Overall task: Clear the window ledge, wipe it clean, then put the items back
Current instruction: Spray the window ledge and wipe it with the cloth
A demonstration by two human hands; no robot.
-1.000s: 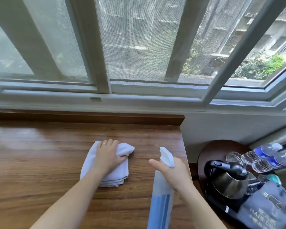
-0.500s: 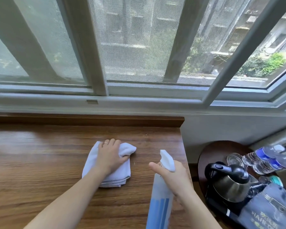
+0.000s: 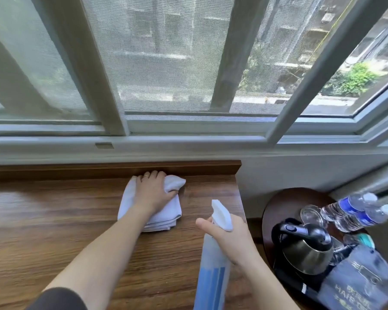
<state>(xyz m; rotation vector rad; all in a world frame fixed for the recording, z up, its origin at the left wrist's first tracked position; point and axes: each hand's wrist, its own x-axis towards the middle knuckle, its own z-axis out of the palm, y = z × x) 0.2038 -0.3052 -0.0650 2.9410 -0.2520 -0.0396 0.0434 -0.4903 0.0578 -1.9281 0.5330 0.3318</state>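
Now wiping: left hand fingers curled, pressing folded white cloth at back edge of brown wooden ledge. Right hand grips translucent blue-label spray bottle. Keep palm flat, overlapping strokes into corner.

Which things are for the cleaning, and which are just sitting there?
For the job:
- white cloth under the left hand
- spray bottle in the right hand
- wooden ledge

Just sitting there:
- kettle
- two water bottles
- hair dryer bag

Glossy wood-grain ledge, soft white cloth, translucent plastic spray bottle, brushed-metal kettle
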